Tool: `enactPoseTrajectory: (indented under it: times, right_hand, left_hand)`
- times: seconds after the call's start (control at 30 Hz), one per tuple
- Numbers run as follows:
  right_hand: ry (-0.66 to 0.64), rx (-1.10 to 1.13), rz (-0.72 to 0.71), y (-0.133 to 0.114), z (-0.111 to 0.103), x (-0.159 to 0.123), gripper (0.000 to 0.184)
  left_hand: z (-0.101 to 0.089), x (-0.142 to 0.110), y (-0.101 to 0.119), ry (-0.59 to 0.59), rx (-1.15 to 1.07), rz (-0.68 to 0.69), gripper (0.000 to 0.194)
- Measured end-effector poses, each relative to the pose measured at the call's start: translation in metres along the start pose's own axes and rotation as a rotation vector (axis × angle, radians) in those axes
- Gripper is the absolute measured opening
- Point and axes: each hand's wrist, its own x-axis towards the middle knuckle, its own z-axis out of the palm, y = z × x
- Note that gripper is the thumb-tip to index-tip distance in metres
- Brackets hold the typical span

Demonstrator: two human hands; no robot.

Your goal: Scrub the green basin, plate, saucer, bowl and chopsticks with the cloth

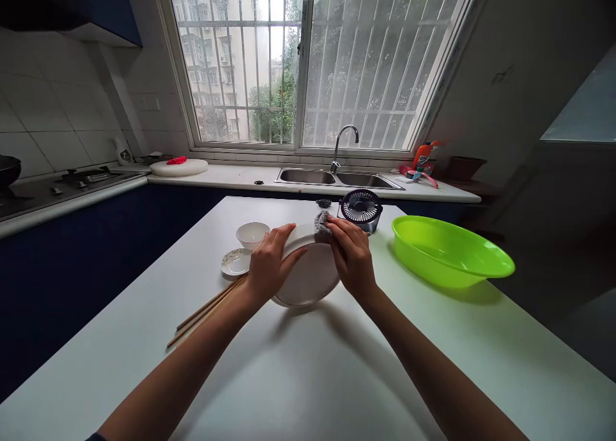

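Note:
A white plate (308, 277) is held tilted above the white table (308, 364). My left hand (269, 264) grips the plate's left rim, fingers curled over its edge. My right hand (351, 255) presses a grey cloth (322, 224) against the plate's upper right rim, fingers closed on the cloth. Wooden chopsticks (206, 309) lie on the table beneath my left wrist. Just left of the plate stand a small white bowl (251, 234) and a small saucer (235, 261).
A small dark desk fan (360, 208) stands behind the plate. A bright green basin (447, 251) sits at the right. Beyond are a double sink (337, 179) with faucet, a round cutting board (179, 167), a stove (72, 181) at left, and a barred window.

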Motion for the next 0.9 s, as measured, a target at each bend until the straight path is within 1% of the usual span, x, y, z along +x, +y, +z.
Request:
enactPoseTrajectory:
  times: [0.23,0.43,0.57,0.67,0.8,0.9]
  right_hand:
    - [0.018,0.119,0.231,0.021,0.000,-0.035,0.031]
    - [0.061,0.201,0.320,0.029,0.008,-0.064,0.030]
    - [0.054,0.231,0.359,0.025,0.012,-0.072,0.032]
    - [0.042,0.229,0.317,0.021,0.010,-0.068,0.039]
    - [0.004,0.169,0.171,0.019,0.006,-0.056,0.049]
    - [-0.006,0.116,0.091,0.020,0.004,-0.050,0.053]
  left_hand:
    - [0.001,-0.002,-0.005,0.021,-0.065,-0.071,0.041]
    - [-0.002,-0.004,-0.009,0.027,-0.108,-0.117,0.041]
    - [-0.004,-0.006,-0.014,0.029,-0.126,-0.134,0.040]
    - [-0.004,-0.008,-0.017,0.040,-0.139,-0.124,0.039]
    - [-0.003,-0.010,-0.020,0.051,-0.155,-0.093,0.039]
    - [-0.001,-0.011,-0.022,0.068,-0.160,-0.101,0.039]
